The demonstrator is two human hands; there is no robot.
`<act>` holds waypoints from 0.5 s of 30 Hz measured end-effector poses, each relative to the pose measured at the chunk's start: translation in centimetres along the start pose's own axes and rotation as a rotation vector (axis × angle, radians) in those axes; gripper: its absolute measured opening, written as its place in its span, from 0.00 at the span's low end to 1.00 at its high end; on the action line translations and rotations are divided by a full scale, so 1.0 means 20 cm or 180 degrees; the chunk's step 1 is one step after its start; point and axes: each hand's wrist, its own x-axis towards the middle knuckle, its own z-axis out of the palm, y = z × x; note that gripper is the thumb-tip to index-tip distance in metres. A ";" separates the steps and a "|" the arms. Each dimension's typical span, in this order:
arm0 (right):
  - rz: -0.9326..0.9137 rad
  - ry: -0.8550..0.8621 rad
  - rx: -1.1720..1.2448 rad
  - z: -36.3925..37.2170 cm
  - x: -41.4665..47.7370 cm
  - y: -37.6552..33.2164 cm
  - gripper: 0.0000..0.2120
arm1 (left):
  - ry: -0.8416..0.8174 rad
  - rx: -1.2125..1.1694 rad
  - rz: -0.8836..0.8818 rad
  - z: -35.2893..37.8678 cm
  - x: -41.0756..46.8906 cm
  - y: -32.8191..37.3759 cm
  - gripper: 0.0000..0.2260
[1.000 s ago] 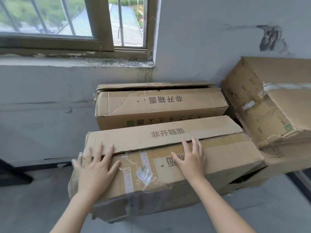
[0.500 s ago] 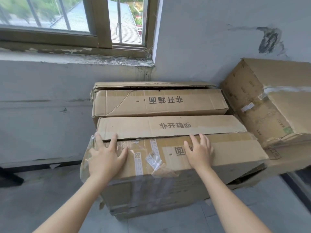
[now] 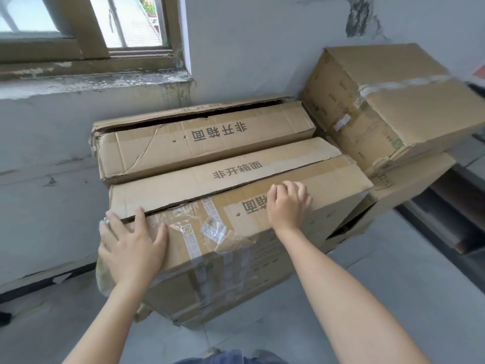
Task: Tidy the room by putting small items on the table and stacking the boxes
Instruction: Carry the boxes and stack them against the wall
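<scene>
A long taped cardboard box (image 3: 236, 248) stands on the floor right in front of me, its top flap slightly lifted. My left hand (image 3: 131, 245) lies flat with spread fingers on the box's near left corner. My right hand (image 3: 288, 204) rests on the top near the printed characters, fingers curled over the flap edge. Behind it, touching, a second long box (image 3: 204, 140) sits against the wall. To the right, a large taped box (image 3: 388, 101) is tilted on top of another box (image 3: 409, 185).
A grey wall (image 3: 47, 158) with a window (image 3: 86, 24) and worn sill stands behind the boxes. Grey floor (image 3: 380, 261) stretches at the right and near me. A dark strip (image 3: 451, 219) runs along the floor at the far right.
The near box has come to sit close against the rear box and now stands on the floor. Both hands stayed on its top; my right hand's fingers have curled.
</scene>
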 end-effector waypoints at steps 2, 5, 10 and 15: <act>0.0317 0.0040 -0.0127 0.01 -0.03 0.00 0.19 | 0.0187 -0.0076 0.0294 0.02 -0.02 -0.01 0.27; 0.0969 -0.0152 -0.0023 0.01 -0.06 0.01 0.20 | 0.0572 -0.0105 0.0882 0.05 -0.05 -0.05 0.30; 0.1503 -0.0215 0.0101 0.01 -0.12 0.05 0.16 | 0.0621 -0.0153 0.1109 0.06 -0.10 -0.07 0.27; 0.1444 -0.0111 0.0789 -0.04 -0.26 0.10 0.25 | 0.0594 -0.0188 0.0991 0.05 -0.09 -0.07 0.29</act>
